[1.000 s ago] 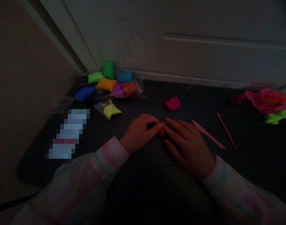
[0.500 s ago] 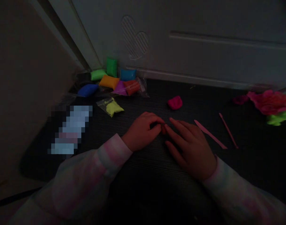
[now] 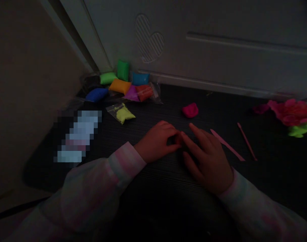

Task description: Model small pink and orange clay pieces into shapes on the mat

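My left hand [image 3: 157, 141] is bent at the table's middle, its thumb and fingertips curved toward each other around a small reddish bit too dark to make out. My right hand [image 3: 210, 156] lies beside it with fingers stretched and apart. One of its fingertips meets the tips of my left fingers. Just beyond both hands sits a lump of pink clay [image 3: 190, 110]. To the right of my right hand lie a flat pink modelling knife [image 3: 227, 145] and a thin pink modelling stick [image 3: 247, 142].
Several coloured clay packets, such as the orange packet [image 3: 120, 86], are grouped at the back left. An opened bag of yellow clay [image 3: 124, 114] lies nearer. A blurred-out phone-like shape [image 3: 79, 134] is at left, pink and green ruffled pieces [image 3: 292, 112] at far right. A white panel [image 3: 219, 64] stands behind.
My left hand has shifted slightly right, with its thumb lower and further from the fingers. The right hand's fingers have moved a little right. The whole view has shifted slightly.
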Demonstrator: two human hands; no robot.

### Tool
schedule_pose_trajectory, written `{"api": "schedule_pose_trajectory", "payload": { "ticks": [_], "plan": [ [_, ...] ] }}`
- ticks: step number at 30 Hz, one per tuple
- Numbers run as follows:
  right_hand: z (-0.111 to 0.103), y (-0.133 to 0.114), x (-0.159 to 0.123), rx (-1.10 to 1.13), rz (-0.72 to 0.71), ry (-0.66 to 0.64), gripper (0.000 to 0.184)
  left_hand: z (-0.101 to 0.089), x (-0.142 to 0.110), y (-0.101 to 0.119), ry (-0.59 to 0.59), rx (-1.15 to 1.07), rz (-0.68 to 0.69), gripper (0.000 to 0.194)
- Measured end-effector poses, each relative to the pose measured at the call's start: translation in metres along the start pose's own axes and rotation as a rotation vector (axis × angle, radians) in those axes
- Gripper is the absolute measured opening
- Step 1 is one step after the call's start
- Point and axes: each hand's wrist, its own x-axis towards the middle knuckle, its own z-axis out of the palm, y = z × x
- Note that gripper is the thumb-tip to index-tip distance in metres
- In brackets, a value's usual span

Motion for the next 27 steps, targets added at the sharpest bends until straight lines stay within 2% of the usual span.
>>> {"api": "schedule_pose_trajectory", "payload": {
  "ticks": [11, 27],
  "plan": [
    [-0.0001, -0.0015, 0.0008, -0.02, -0.021, -0.039, 0.039, 0.0005, -0.0003, 0.0005, -0.003, 0.004, -0.013, 0.016],
    [0.0001, -0.0017, -0.0017, -0.056, -0.028, -0.002, 0.041, 0.0003, -0.0007, 0.0002, -0.003, 0.005, -0.014, 0.013]
  ]
}}
